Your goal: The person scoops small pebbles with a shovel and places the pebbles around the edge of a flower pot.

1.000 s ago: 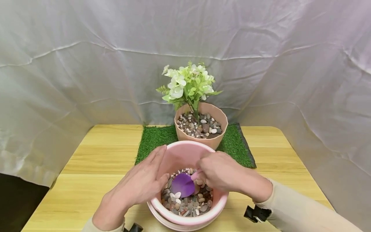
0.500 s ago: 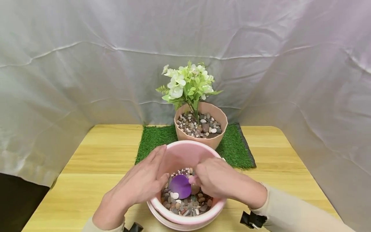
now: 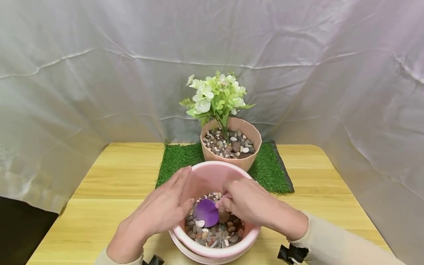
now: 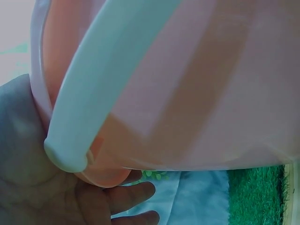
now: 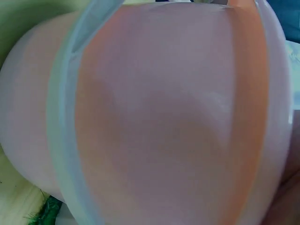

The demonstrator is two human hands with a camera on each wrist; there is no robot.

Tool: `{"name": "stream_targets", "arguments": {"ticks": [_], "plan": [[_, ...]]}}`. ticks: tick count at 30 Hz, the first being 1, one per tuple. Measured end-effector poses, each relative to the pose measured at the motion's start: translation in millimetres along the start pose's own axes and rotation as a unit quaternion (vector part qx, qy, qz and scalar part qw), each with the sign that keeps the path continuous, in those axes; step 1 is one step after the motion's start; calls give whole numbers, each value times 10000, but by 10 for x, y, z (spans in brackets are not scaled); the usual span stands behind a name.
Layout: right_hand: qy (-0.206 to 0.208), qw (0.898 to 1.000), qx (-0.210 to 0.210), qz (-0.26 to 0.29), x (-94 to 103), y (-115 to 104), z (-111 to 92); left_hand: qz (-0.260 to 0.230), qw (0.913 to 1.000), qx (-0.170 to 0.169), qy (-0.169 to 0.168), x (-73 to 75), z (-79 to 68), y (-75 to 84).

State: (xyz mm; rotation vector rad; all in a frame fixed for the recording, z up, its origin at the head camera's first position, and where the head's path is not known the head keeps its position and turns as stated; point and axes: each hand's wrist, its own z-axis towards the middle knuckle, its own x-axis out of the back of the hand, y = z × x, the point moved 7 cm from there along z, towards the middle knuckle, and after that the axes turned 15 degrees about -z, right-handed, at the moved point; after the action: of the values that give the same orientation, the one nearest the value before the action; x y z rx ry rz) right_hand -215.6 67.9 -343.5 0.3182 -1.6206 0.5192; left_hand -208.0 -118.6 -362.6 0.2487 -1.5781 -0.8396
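Observation:
A pink bucket (image 3: 212, 173) with pebbles (image 3: 215, 235) in its bottom stands at the table's front. My left hand (image 3: 159, 211) holds its left rim, thumb inside and fingers outside. In the left wrist view, those fingers (image 4: 133, 194) show past the end of the bucket's pale handle (image 4: 101, 89). Reaching inside from the right, my right hand (image 3: 248, 200) grips the pink handle of a purple toy shovel (image 3: 206, 213). The blade lies over the pebbles, with white stones by its front edge. The bucket wall hides my right fingers in the right wrist view.
Close behind the bucket, a peach flowerpot (image 3: 245, 163) holds pebbles and a white-flowered plant (image 3: 218, 95). It stands on a green turf mat (image 3: 271, 173) on the wooden table (image 3: 116, 184). Grey cloth (image 3: 132, 88) hangs at the back and both sides.
My right hand and the shovel have shifted slightly left and down within the bucket. White stones at the blade's edge have moved a little. My left hand stays on the rim.

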Motion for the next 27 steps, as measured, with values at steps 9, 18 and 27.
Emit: {"name": "stream_targets", "arguments": {"ticks": [9,18,27], "plan": [[-129,9994,317,-58,-3,1,25,21,10000,-27,8,6,2,12],[-167,9932,1144,129,-21,-30,52,-37,10000,13,-6,-6,5,-11],[-277,9860,1593,414,41,-59,46,-29,10000,-43,11,6,-3,-18]]}}
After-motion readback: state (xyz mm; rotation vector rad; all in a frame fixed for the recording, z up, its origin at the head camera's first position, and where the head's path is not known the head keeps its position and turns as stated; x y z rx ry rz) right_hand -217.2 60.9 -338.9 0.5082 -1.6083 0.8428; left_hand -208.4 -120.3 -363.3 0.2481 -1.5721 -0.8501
